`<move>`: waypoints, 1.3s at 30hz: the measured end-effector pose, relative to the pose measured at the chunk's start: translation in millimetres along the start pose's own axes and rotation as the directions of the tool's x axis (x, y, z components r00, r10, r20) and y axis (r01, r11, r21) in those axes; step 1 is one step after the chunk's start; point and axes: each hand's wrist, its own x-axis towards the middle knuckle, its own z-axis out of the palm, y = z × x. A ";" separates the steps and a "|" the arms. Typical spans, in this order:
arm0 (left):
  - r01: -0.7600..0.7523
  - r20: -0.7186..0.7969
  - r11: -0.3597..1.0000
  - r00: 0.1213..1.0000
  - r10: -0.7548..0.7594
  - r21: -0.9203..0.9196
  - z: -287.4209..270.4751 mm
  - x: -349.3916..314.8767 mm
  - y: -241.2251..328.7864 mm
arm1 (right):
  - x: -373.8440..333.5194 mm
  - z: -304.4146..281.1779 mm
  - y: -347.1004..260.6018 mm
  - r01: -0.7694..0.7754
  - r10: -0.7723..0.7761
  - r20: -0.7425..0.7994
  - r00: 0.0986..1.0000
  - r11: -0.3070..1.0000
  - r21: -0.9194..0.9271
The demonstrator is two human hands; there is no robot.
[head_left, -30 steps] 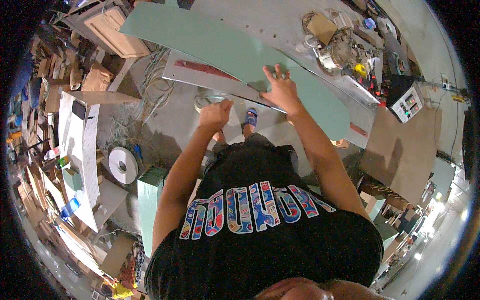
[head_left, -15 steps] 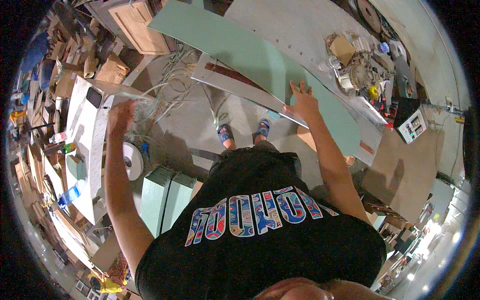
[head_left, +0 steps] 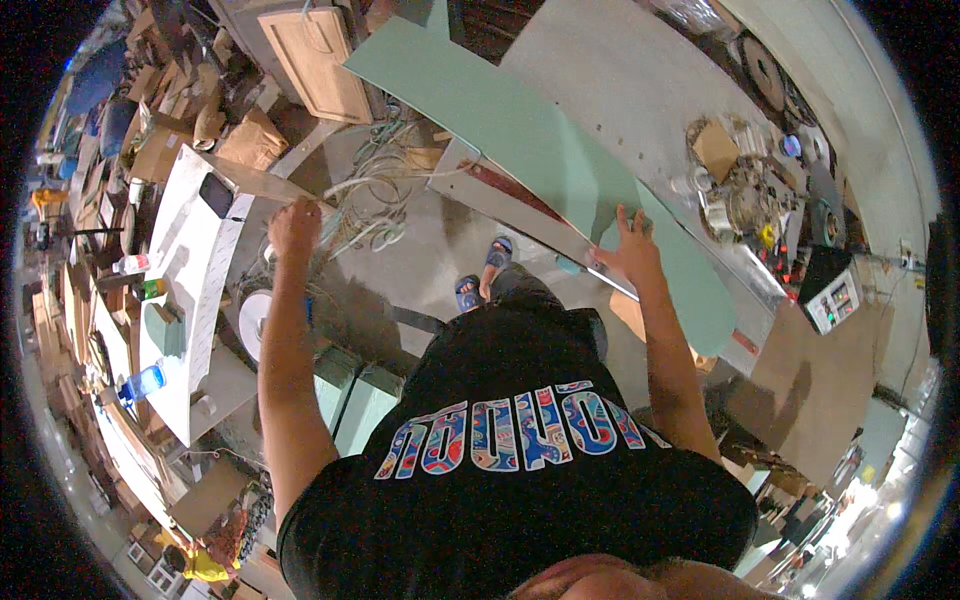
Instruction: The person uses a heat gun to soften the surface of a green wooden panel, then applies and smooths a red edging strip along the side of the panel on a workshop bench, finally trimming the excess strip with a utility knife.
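My right hand lies flat with the fingers spread on a long pale green board, right at a metal straightedge that runs along the board's near edge. The board rests on a large grey table. My left hand is stretched out to the left, closed around the end of a thin flat strip that reaches over a white workbench. My feet in blue sandals stand on the concrete floor between the two.
On the white workbench lie a dark phone, a blue bottle and small items. A white roll and green boxes sit below it. Loose cables cover the floor. Tools and tins crowd the grey table.
My left hand left the green board, swung out to the white workbench and closed on the thin strip. My right hand stayed pressed on the board.
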 end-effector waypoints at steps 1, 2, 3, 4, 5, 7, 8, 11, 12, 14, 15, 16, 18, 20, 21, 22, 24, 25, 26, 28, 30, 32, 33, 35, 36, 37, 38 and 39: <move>0.034 -0.004 0.998 0.999 -0.034 -0.050 5.2 2.0 15.4 | 1.9 3.3 -2.7 -0.009 0.009 -0.014 1.000 1.000 0.016; 0.109 0.123 0.975 0.989 -0.086 -0.191 9.4 3.3 30.1 | 5.4 5.3 -8.0 0.055 -0.051 -0.061 0.997 0.997 0.054; 0.197 0.251 0.928 0.961 -0.118 -0.316 13.4 6.6 48.9 | 13.6 3.7 -18.1 0.087 -0.083 -0.086 0.993 0.995 0.041; 0.149 0.142 0.904 0.985 -0.099 -0.400 28.5 6.0 71.9 | 20.8 -0.5 -34.7 0.127 -0.123 -0.109 0.986 0.991 0.030; 0.086 0.029 0.876 0.996 -0.082 -0.474 40.5 6.4 98.3 | 26.8 -3.9 -52.5 0.163 -0.159 -0.131 0.979 0.986 0.021; -0.156 -0.093 0.843 0.988 0.125 -0.515 47.4 10.1 151.8 | 45.6 -11.5 -90.2 0.213 -0.213 -0.127 0.969 0.977 -0.017; -0.176 -0.071 0.825 0.984 0.164 -0.536 28.0 8.5 193.3 | 60.1 -14.8 -103.9 0.216 -0.220 -0.127 0.967 0.975 -0.042; -0.229 -0.082 0.872 0.973 0.215 -0.433 12.4 16.9 264.1 | 91.2 -35.9 -156.0 0.287 -0.289 -0.058 0.956 0.957 -0.042; -0.216 -0.088 0.859 0.976 0.198 -0.465 -6.2 18.2 284.0 | 101.2 -32.6 -166.5 0.297 -0.304 -0.081 0.949 0.951 -0.081; -0.244 -0.156 0.851 0.969 0.193 -0.465 9.5 24.2 296.5 | 116.9 -38.5 -193.1 0.319 -0.325 -0.064 0.943 0.943 -0.094; -0.261 -0.152 0.853 0.965 0.215 -0.452 10.0 30.5 301.0 | 126.2 -40.1 -200.5 0.322 -0.329 -0.058 0.943 0.941 -0.105; -0.275 -0.126 0.847 0.961 0.244 -0.455 10.4 35.8 300.9 | 132.8 -37.2 -207.5 0.314 -0.323 -0.070 0.944 0.942 -0.114; -0.309 -0.071 0.827 0.947 0.313 -0.470 2.1 38.6 301.7 | 143.7 -25.3 -213.9 0.287 -0.300 -0.088 0.950 0.949 -0.133; -0.402 -0.082 0.832 0.912 0.402 -0.383 4.4 40.2 299.2 | 146.4 -26.3 -218.1 0.273 -0.285 -0.087 0.954 0.953 -0.133; -0.448 -0.081 0.828 0.890 0.448 -0.339 4.2 41.1 297.2 | 146.0 -24.4 -218.0 0.263 -0.275 -0.084 0.958 0.956 -0.132; -0.481 -0.091 0.800 0.871 0.483 -0.358 4.0 44.9 295.6 | 147.0 -22.6 -215.4 0.292 -0.310 -0.147 0.939 0.947 -0.131; -0.389 0.067 0.795 0.880 0.470 -0.466 -1.7 53.2 292.7 | 139.0 -37.5 -223.9 0.286 -0.290 -0.099 0.952 0.957 -0.052; -0.337 0.145 0.788 0.872 0.467 -0.515 -3.8 57.5 288.0 | 135.9 -44.9 -228.7 0.279 -0.279 -0.076 0.957 0.960 -0.016; -0.339 0.095 0.758 0.881 0.464 -0.557 1.3 59.6 287.0 | 135.9 -39.2 -226.4 0.286 -0.282 -0.140 0.949 0.958 0.009; -0.437 0.037 0.712 0.838 0.544 -0.550 4.2 63.0 282.0 | 142.6 -39.0 -236.4 0.201 -0.203 -0.069 0.977 0.979 -0.043; -0.521 -0.040 0.657 0.799 0.600 -0.545 1.2 62.4 276.0 | 145.8 -29.0 -238.6 0.163 -0.174 -0.091 0.981 0.980 -0.118; -0.530 0.007 0.643 0.769 0.639 -0.553 3.0 67.5 270.9 | 144.8 -31.4 -238.8 0.202 -0.213 -0.169 0.962 0.976 -0.080; -0.534 0.030 0.636 0.753 0.658 -0.557 4.2 69.4 267.6 | 142.5 -36.2 -242.3 0.223 -0.232 -0.208 0.950 0.973 -0.063; -0.581 -0.027 0.577 0.718 0.696 -0.575 22.2 70.5 265.0 | 143.9 -43.2 -242.2 0.193 -0.202 -0.124 0.972 0.978 -0.082; -0.590 -0.007 0.552 0.687 0.727 -0.589 29.4 74.5 264.9 | 145.8 -46.6 -244.0 0.179 -0.186 -0.085 0.979 0.980 -0.088; -0.597 0.012 0.529 0.656 0.755 -0.603 36.6 77.0 264.0 | 146.2 -49.2 -245.8 0.163 -0.170 -0.075 0.983 0.983 -0.085; -0.663 -0.087 0.471 0.626 0.775 -0.582 31.8 82.9 255.9 | 145.4 -49.2 -247.0 0.143 -0.147 -0.065 0.987 0.987 -0.073; -0.671 -0.067 0.462 0.605 0.793 -0.580 27.5 87.7 251.5 | 144.4 -49.4 -247.9 0.127 -0.130 -0.055 0.990 0.990 -0.065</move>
